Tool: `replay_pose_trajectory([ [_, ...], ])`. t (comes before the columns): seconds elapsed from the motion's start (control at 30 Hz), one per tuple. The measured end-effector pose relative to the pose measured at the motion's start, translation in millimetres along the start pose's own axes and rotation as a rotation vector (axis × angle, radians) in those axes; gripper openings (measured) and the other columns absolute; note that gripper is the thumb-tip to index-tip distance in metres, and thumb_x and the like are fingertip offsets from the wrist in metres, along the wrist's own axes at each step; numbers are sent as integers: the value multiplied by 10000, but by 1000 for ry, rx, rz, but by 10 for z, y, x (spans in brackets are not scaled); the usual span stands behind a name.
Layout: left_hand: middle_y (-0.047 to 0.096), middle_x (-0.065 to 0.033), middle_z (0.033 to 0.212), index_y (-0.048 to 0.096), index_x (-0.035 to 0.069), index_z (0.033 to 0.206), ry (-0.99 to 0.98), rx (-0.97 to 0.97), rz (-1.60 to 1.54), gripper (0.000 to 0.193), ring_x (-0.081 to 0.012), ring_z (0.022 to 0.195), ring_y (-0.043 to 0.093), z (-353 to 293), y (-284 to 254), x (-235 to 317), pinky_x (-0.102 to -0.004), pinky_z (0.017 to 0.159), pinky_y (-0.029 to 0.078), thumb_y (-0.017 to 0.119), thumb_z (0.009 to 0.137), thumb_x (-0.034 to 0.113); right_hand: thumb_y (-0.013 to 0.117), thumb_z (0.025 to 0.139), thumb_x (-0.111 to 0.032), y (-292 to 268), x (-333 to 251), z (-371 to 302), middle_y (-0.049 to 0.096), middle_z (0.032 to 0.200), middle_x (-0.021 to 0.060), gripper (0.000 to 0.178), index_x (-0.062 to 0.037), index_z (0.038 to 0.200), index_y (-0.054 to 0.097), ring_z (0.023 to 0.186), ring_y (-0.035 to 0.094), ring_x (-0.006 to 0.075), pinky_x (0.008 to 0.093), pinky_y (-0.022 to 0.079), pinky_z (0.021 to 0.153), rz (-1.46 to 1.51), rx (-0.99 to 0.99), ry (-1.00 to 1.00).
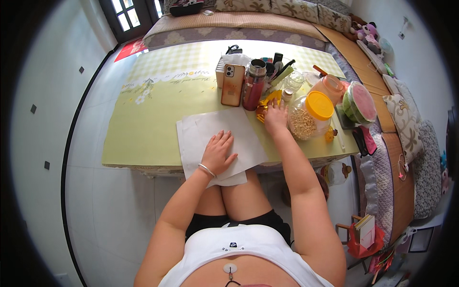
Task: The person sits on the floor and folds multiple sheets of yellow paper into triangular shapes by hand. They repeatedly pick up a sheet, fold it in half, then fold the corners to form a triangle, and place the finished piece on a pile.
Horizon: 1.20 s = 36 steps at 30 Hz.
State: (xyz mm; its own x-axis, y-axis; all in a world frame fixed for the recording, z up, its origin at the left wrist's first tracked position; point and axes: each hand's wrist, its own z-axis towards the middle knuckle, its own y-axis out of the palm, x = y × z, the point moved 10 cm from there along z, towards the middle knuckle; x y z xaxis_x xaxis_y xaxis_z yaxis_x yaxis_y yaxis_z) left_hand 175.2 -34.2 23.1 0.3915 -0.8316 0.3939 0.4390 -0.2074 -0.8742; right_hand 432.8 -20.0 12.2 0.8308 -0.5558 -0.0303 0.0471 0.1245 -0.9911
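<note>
Near the front edge of the tabletop (138, 148), white paper sheets (244, 129), with a bit hanging over that edge. On top, a left hand (218, 153), palm down, fingers a little spread, holding nothing, just resting flat. Farther in, to the right of the paper, a right hand (276, 117) over a shiny yellow packet (273, 95); cannot tell whether pinching or only touching it. Just right of that hand, toward the front right corner, a big clear jar (311, 118) with a yellow lid and small pale bits inside. Close to the right edge, a cut watermelon (359, 103). Farther from the front edge, a red thermos (254, 88) beside a phone (232, 85) standing up. Looks like early work: paper laid out, with no writing easy to see, packet down on the tabletop. Left to do, maybe: lifting the packet or letting go; cannot tell which.
</note>
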Motion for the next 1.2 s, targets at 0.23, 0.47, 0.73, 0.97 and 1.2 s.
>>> replay_pose_trajectory([
  [0.23, 483, -237, 1457, 565, 16, 1331, -11, -49, 117, 684, -384, 1403, 404, -109, -22, 58, -544, 1140, 316, 723, 832, 456, 616, 952, -333, -331, -117, -114, 405, 1561, 144, 608, -60, 1471, 452, 1490, 285, 337, 512, 155, 1231, 79, 126, -109],
  [0.47, 500, -262, 1428, 518, -33, 1357, 62, -100, 203, 908, -403, 1377, 436, -433, -255, 343, -562, 1124, 334, 835, 683, 487, 652, 916, -242, -728, -673, -745, 530, 1443, 195, 466, -11, 1316, 587, 1411, 419, 348, 497, 270, 1195, 261, 274, -521],
  [0.73, 576, -257, 1344, 578, -29, 1260, 90, -38, -54, 636, -402, 1319, 508, -656, -414, 8, -502, 1110, 393, 790, 690, 157, 602, 937, -556, -299, -1078, -1435, 479, 1497, 188, 725, -4, 1402, 523, 1421, 409, 336, 461, 281, 1192, 586, -225, -838],
  [0.97, 660, -199, 1245, 674, -14, 1092, 50, 8, -126, 401, -382, 1240, 579, -754, -657, -218, -441, 1055, 465, 747, 699, 10, 676, 924, -269, -460, -711, -1236, 573, 1384, 203, 513, 6, 1342, 565, 1308, 515, 359, 426, 386, 1120, 848, -32, -544],
  [1.2, 679, -184, 1203, 673, 0, 1036, 7, 36, -72, 300, -374, 1223, 593, -786, -802, -350, -433, 1031, 491, 738, 745, 27, 663, 877, -62, -1082, -359, -898, 632, 1289, 208, 446, -8, 1313, 587, 1230, 577, 363, 414, 443, 1066, 686, 412, -440],
])
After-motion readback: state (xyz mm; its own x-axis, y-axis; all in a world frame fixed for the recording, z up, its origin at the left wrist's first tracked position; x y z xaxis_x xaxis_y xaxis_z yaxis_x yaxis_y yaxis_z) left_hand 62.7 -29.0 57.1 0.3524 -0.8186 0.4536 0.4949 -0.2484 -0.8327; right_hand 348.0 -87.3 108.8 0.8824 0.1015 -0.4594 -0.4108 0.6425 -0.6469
